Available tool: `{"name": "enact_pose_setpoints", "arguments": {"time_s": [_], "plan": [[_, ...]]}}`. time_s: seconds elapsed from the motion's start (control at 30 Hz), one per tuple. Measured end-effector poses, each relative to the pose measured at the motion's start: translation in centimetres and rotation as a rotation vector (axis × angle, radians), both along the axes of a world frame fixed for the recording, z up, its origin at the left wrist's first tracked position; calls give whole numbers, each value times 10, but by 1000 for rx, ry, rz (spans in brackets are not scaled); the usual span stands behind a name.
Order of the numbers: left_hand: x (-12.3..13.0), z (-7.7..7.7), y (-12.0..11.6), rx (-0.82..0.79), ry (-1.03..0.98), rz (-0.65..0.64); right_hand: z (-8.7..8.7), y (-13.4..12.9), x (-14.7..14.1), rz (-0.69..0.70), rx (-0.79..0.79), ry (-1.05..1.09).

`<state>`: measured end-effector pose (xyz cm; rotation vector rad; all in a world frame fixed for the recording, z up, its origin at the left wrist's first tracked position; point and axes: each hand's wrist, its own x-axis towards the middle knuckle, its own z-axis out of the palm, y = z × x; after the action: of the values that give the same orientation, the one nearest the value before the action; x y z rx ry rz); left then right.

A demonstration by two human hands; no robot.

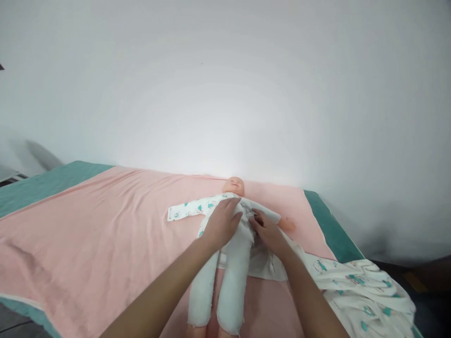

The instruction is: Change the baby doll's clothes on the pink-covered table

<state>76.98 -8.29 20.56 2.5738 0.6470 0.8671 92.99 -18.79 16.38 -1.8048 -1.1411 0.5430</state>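
Note:
A baby doll point(233, 188) lies on its back, head toward the wall. Its sleeve on the left, part of a white baby top point(186, 210), carries teal prints; the sleeve on the right looks plain white, with the doll's bare hand point(289, 224) past its cuff. White cloth covers the legs point(234, 277). My left hand point(222, 224) rests on the doll's chest, fingers stretched out over the top. At the doll's side, my right hand point(267, 231) has its thumb and fingers pinched on the edge of the top. Loose white cloth point(266, 265) spreads below that hand.
A pink blanket point(105, 225) covers most of a teal-covered bed point(327, 225). White printed fabric point(366, 291) lies bunched at the right front edge. Behind the bed stands a pale wall point(225, 94). Dark things sit beyond the right edge.

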Motion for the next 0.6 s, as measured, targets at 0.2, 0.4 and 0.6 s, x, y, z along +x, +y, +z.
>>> {"name": "enact_pose_setpoints", "arguments": {"time_s": [0.2, 0.4, 0.6], "plan": [[-85, -40, -54, -17, -48, 17, 11, -31, 26, -132, -274, -524], [-105, -40, -50, -96, 52, 27, -3, -29, 33, -248, -288, -590], [-80, -3, -38, -27, 19, -69, -8, -33, 47, -277, -241, -407]]}}
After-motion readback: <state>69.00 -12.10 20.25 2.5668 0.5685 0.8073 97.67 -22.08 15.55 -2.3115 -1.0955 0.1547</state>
